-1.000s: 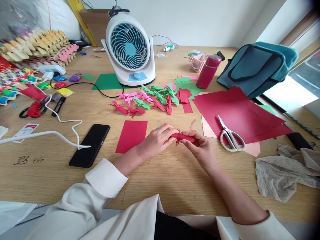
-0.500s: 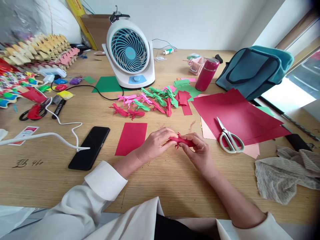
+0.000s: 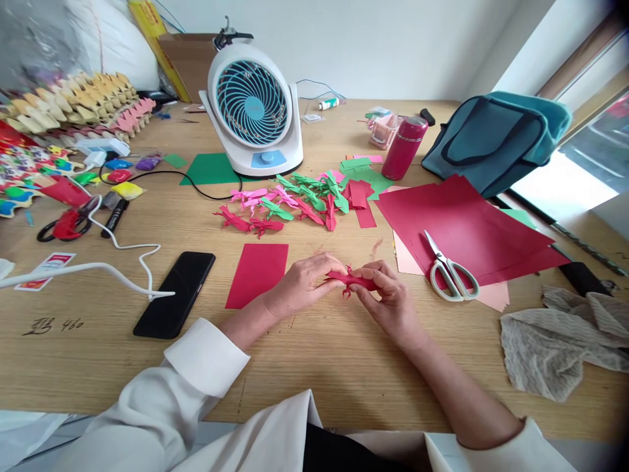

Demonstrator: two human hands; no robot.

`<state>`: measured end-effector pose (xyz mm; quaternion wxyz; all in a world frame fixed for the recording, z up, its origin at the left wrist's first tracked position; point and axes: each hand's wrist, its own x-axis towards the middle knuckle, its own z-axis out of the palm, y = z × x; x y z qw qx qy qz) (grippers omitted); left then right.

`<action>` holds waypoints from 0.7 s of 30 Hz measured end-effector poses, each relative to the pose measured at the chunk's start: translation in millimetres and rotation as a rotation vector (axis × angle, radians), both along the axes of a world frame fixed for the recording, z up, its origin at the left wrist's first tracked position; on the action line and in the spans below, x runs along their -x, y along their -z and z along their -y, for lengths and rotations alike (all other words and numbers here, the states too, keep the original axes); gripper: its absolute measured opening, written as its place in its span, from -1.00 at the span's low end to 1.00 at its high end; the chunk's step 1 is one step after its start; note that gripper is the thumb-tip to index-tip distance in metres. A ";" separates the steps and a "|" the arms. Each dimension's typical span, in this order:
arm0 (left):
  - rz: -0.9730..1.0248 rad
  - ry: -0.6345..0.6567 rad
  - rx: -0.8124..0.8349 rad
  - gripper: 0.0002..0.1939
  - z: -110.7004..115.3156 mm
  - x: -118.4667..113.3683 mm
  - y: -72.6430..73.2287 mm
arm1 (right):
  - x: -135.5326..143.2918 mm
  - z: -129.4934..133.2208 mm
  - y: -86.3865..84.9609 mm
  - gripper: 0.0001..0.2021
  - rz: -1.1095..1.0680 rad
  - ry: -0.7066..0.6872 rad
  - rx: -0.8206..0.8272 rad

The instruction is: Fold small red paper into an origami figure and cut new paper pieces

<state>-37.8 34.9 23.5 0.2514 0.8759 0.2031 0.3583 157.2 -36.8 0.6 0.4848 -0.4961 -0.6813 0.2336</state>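
Observation:
Between my hands is a red folded paper figure with small clawed legs sticking out at its middle. My left hand pinches its left end between thumb and fingers. The other end is gripped by my right hand, thumb below and fingers above. Left of my hands lies a flat red paper rectangle. Several finished-looking folded figures in red, pink and green lie in a heap beyond my hands. White-handled scissors rest on large red paper sheets to the right.
A white fan stands at the back, with a red thermos and teal bag to its right. A black phone lies left with a white cable across it. A crumpled cloth sits far right.
My left fingers have eased back slightly, so more of the figure's left end shows. Both hands keep hold of it in nearly the same place.

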 end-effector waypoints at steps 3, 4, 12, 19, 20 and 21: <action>-0.005 -0.011 -0.002 -0.94 0.2 -0.4 1.2 | 0.8 -0.3 0.7 -0.84 -0.002 0.008 0.015; -0.005 -0.013 -0.003 -0.94 0.3 -0.6 1.9 | 1.0 -0.5 1.1 -0.83 -0.002 0.009 0.018; -0.034 -0.098 -0.010 -0.92 1.0 -0.7 2.9 | 0.2 -1.8 -3.9 -0.72 0.072 0.015 -0.003; -0.033 -0.093 -0.098 -0.93 -0.4 -1.1 0.1 | 0.7 -0.8 -4.2 -0.89 0.079 0.007 -0.013; -0.030 -0.098 -0.102 -0.93 -0.2 -1.3 -0.2 | 1.0 -0.2 -3.7 -0.89 0.073 0.007 -0.006; -0.030 -0.103 -0.103 -0.93 0.1 -1.6 -0.5 | 1.4 0.2 -3.4 -0.89 0.066 0.007 -0.002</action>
